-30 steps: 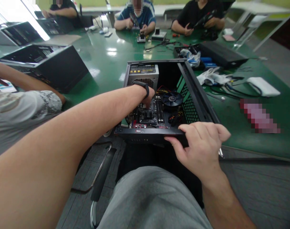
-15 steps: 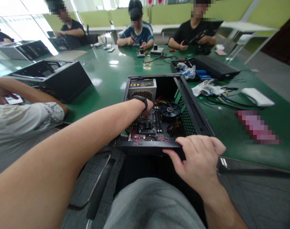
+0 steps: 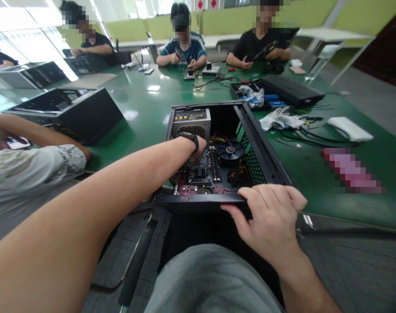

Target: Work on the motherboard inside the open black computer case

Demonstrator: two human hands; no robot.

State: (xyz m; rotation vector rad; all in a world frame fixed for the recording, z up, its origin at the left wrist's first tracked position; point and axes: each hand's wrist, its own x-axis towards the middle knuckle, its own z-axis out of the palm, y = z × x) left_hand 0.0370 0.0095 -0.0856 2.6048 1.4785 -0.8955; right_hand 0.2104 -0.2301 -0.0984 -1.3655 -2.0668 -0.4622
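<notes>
An open black computer case lies in front of me at the table's near edge. My right hand is closed around its near rim, thumb below and fingers on top. My left hand, a black band on its wrist, reaches down into the case over the motherboard. Its fingertips are mostly hidden, so whether they hold anything does not show. Beyond that hand sits a silver power supply. A round black fan is just right of it, with coloured wires around.
Gloves, cables and a white pouch lie to the right. Behind them is a black tray-like box. Another open case stands at left beside a co-worker's arm. Several people sit across the green table.
My view has shifted slightly. Both hands stay in much the same places, the right on the case rim and the left inside the case.
</notes>
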